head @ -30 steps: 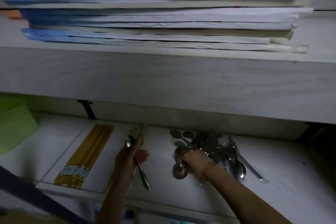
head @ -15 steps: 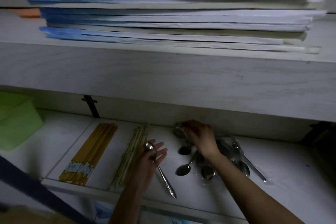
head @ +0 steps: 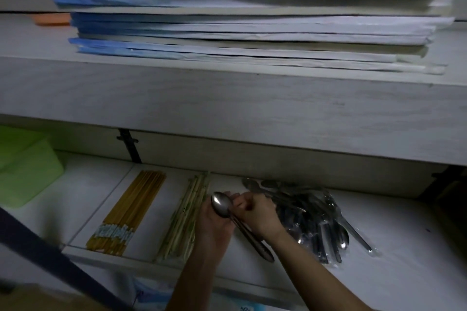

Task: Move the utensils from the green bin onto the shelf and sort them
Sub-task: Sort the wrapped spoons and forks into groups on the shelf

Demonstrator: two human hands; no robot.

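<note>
One head view, close in.
It looks forward and down, past the upper shelf (head: 227,108), onto the near lower shelf (head: 404,242).

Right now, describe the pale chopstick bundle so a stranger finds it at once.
On the lower shelf, under the paper stack, two chopstick bundles lie side by side. Pick the pale bundle, next to the left hand; the yellow bundle is deeper coloured, with a white-printed band.
</note>
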